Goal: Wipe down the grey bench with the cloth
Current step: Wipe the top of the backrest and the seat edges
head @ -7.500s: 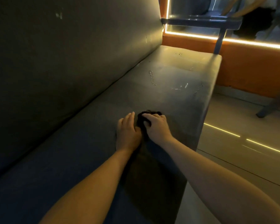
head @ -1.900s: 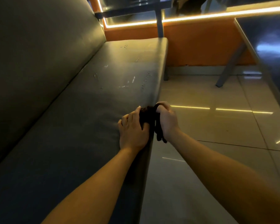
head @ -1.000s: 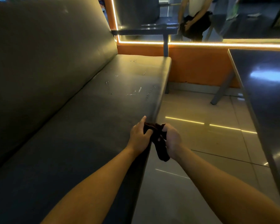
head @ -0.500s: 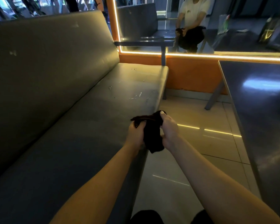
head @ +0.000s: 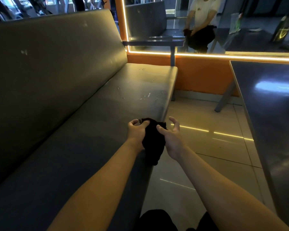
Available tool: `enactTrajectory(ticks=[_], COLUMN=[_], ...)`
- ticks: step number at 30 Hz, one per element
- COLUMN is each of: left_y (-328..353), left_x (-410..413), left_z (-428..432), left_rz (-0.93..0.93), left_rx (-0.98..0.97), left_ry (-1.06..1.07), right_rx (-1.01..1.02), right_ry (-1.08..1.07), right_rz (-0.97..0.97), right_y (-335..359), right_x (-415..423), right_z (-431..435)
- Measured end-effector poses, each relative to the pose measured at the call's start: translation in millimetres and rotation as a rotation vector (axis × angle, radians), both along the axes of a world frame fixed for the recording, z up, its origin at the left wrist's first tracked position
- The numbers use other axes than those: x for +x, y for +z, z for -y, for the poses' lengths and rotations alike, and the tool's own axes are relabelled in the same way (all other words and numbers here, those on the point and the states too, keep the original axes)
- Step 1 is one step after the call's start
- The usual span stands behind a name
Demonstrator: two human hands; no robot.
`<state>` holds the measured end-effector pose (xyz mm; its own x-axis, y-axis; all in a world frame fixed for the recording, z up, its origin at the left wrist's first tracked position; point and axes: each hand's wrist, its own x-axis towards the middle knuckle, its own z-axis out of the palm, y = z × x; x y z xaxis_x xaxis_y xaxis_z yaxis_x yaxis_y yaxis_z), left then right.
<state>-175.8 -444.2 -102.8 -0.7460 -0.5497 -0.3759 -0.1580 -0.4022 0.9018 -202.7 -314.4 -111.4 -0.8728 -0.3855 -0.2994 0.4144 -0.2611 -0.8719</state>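
Over the front edge of the grey padded bench (head: 90, 134), head view: the dark bunched cloth (head: 153, 144) is held up off the seat, its lower end hanging past that edge above the pale tiled floor (head: 207, 147). The left hand (head: 137, 132), just over the bench's edge, has its grip clamped on the cloth's top, fingers curled into the fabric. The right hand (head: 173, 139), on the floor side of that edge, has its grip apart: the fingers are spread, curved and clear of the cloth, and only the thumb lies against it. Nothing is wiping the seat at this moment. It reads as the cloth being rebunched or turned for a pass.

As for progress, the stretch of seat nearest the hands looks even and unmarked, so I judge it likely done. Toward the bench's far end, pale flecks (head: 147, 95) dot the seat; whether they are dirt or worn covering I cannot tell. The bench's backrest (head: 57, 64) carries a few pale marks too. I would put the job at partway, with the far end and perhaps the backrest left. Across the floor from the bench stands a dark glossy table (head: 270, 105), which is no part of the job.
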Motion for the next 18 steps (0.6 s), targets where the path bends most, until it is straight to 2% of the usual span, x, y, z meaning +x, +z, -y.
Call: enactTrajectory(ticks=[5, 7, 11, 13, 15, 18], left_y=[1.4, 0.4, -6.2, -11.2, -17.7, -25.7], left_x=[3.7, -0.3, -18.1, -31.8, -46.6, -67.7], left_z=[1.5, -0.1, 9.4, 17.5, 25.2, 33.3], left_rz=[0.012, -0.014, 0.071, 0.146, 0.159, 0.195], left_rx=[-0.016, -0.129, -0.381, -0.587, -0.732, -0.776], left_ry=[-0.161, -0.243, -0.423, -0.485, -0.431, -0.282], right_rx=[-0.019, -0.009, 0.320, 0.453, 0.560, 0.697], right_ry=[0.001, 0.025, -0.007, -0.008, 0.005, 0.026], right_rz=[-0.028, -0.033, -0.262, -0.393, -0.518, -0.591], right_y=[-0.1, -0.2, -1.3, -3.8, -7.4, -15.6], right_x=[-5.6, -13.0, -40.9, -61.6, -83.7, -111.8], right_z=[1.3, 4.3, 18.7, 27.9, 37.4, 48.3])
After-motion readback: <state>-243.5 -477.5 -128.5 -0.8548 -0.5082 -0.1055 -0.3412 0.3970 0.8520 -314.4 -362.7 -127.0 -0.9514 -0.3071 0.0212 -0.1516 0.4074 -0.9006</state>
